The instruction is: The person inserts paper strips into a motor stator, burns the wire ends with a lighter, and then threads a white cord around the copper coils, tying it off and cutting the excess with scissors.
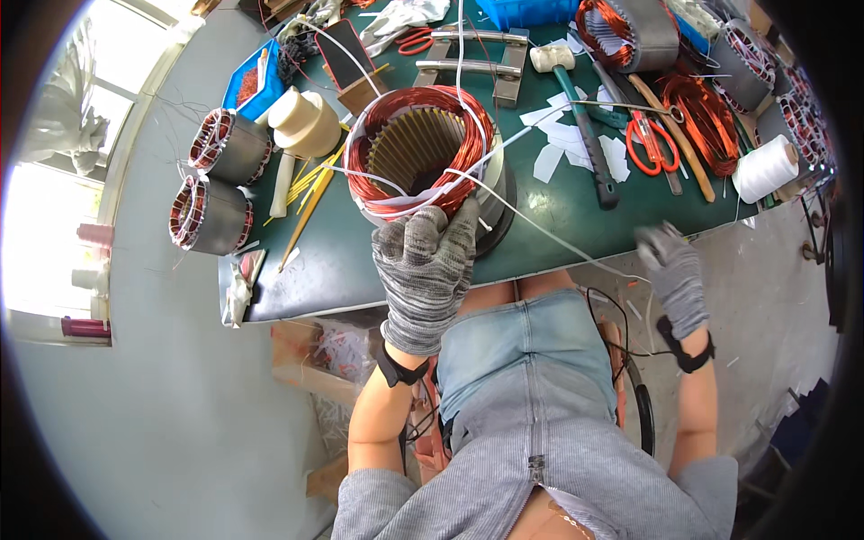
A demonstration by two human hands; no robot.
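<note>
A motor stator [423, 148] with a ring of red-brown copper winding and yellowish slot liners stands at the front middle of the green table. White cord [549, 232] is looped around its winding. My left hand [423, 261], in a grey knit glove, grips the near rim of the winding, its fingers bent over the wire and cord. My right hand [673, 274], gloved alike, is off to the right by the table's front edge, apart from the stator. Its fingers are smeared by motion. The cord runs from the stator toward this hand; whether the fingers hold it is unclear.
Two wound stators [211, 214] stand at the left edge beside a cream mallet [297, 121] and yellow strips. Farther right lie a green-handled hammer [585, 135], white paper pieces, red-handled scissors [652, 148], a wooden stick [670, 135] and a white thread spool [765, 169].
</note>
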